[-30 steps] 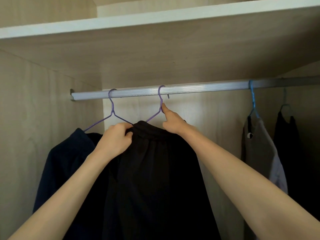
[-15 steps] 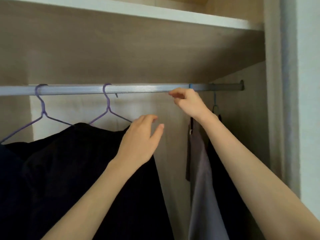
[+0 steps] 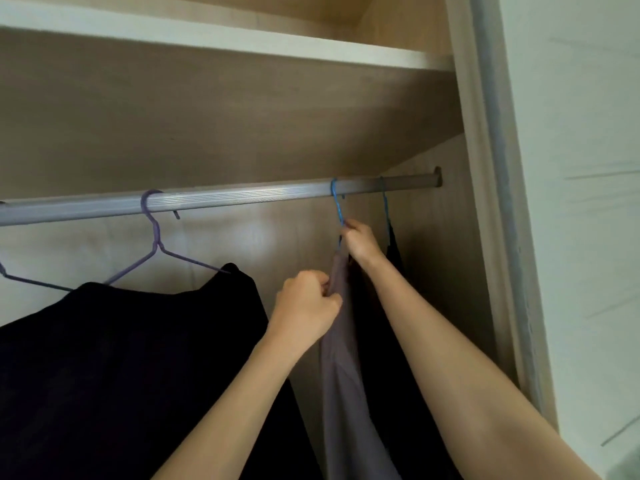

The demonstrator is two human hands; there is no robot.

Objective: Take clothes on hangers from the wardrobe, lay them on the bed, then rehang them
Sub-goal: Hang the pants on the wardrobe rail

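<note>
Grey garment [image 3: 341, 375] is hanging from the blue hanger [image 3: 337, 206], whose hook is sitting over the rail [image 3: 242, 197] toward the wardrobe's right end; I am now engaging it with both hands. Half a second ago my right hand [image 3: 360, 242] was resting up at the rail by that hook, and my left hand [image 3: 306, 308] was hovering with spread fingers beside the black garment [image 3: 138, 341]; now the right is pinching the hanger's neck just under the rail, and the left is clenching a fold of the grey cloth near its top. The black garment is staying behind on its purple hanger [image 3: 156, 237], hooked over the rail to the left. Judgement: I am moving on from that piece to the next; whether this is a take-down or a straightening after rehanging, I am not able to tell; the blue hook is not yet coming off the rail.
</note>
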